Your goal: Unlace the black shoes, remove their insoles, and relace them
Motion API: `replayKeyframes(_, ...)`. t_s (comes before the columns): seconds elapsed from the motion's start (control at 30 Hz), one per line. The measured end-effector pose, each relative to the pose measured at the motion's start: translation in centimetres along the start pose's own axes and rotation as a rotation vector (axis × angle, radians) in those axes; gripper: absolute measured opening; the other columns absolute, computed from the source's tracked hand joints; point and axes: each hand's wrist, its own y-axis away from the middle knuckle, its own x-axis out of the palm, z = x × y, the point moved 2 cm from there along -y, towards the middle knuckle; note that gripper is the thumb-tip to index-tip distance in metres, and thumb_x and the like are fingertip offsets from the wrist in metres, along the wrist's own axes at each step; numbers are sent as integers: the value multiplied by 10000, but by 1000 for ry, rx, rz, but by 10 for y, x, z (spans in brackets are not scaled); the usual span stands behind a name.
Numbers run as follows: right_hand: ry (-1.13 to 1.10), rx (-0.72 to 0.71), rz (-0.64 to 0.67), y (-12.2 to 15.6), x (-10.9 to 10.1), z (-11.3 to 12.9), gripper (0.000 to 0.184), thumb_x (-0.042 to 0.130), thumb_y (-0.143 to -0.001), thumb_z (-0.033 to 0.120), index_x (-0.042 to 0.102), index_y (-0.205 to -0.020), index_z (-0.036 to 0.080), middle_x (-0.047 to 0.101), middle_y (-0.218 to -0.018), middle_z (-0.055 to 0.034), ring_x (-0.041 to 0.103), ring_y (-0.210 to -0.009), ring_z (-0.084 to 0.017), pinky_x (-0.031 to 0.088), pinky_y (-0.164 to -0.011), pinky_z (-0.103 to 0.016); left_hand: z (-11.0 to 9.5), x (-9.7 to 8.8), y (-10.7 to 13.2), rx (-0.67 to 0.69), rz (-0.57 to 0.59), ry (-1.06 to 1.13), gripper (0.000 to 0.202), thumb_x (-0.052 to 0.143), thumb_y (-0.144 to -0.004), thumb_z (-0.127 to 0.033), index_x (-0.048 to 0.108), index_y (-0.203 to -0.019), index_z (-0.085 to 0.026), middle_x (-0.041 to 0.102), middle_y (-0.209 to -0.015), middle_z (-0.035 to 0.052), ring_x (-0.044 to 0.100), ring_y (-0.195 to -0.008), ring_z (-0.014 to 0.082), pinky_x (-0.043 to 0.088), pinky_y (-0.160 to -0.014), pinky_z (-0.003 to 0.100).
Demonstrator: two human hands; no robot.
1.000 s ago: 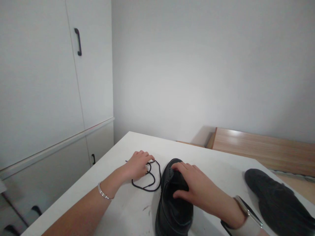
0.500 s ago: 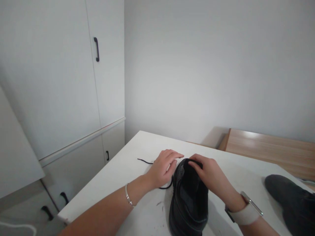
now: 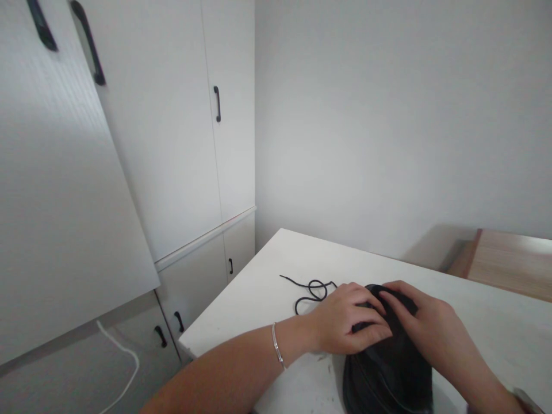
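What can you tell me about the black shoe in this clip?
The black shoe looks smooth and leather-like, with a faint sheen. It sits on the white table, apparently upright, its near end cut off by the picture's bottom edge. The left hand and right hand both touch its far part, covering much of it. Finer details are blurred.

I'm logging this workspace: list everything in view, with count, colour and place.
Table: 1, white, lower centre to right
Shoe: 1, black, on table, lower right
Shoelace: 1 visible, black, on table, left of shoe
Cabinetry: 1 bank, white, left
Cabinet handles: 6, black, on cabinetry
Cord: 1, white, lower left
Wood-grain furniture: 1, brown, right edge
Wall: 1, grey, behind
Bracelet: 1, silver, lower centre
Wristwear: 1, greyish, bottom right, mostly cut off
Left hand: 1, bare, on shoe
Right hand: 1, bare, on shoe
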Motion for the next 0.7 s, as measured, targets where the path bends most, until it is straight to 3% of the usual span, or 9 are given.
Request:
replayKeyframes(0.33,-171,-50,11,10,-7,9,276,455,-886,441,641,-876,236,729,-861,-45,689,-797,-256,510,-743,-370,-1,0,2,-48,12,-5,268,483,-959,-276,704,-887,-143,671,-986,87,585,-979,200,436,-930,344)
replayKeyframes(0.47,-242,-158,-119,22,-17,15,220,517,-896,350,585,-1049,207,682,-1027,-82,647,-959,-243,509,-853,-375,-3,-2,1,-131,36,-4,223,481,-953,-250,648,-1061,-149,672,-1023,90,578,-1005,209,427,-932,367)
replayKeyframes(0.53,-208,-236,-157,30,-24,23,161,523,-909,287,559,-1040,203,647,-1019,-87,620,-954,-238,508,-842,-380,-3,-2,0,-180,36,23,271,471,-947,-230,583,-1176,-141,660,-1062,106,570,-1012,218,433,-939,381)
replayKeyframes(0.6,-120,-313,-77,36,-28,33,80,510,-912,187,572,-960,203,630,-969,-77,603,-917,-238,504,-816,-390,-4,-2,-2,-211,46,62,322,448,-946,-211,526,-1248,-133,636,-1115,123,555,-1036,224,436,-961,394)
replayKeyframes(0.7,90,-369,107,41,-29,48,167,560,-836,47,639,-901,178,652,-965,-85,599,-931,-275,481,-853,-457,-12,-5,-4,-233,75,110,384,430,-948,-198,464,-1326,-138,588,-1207,141,514,-1121,238,421,-1022,427)
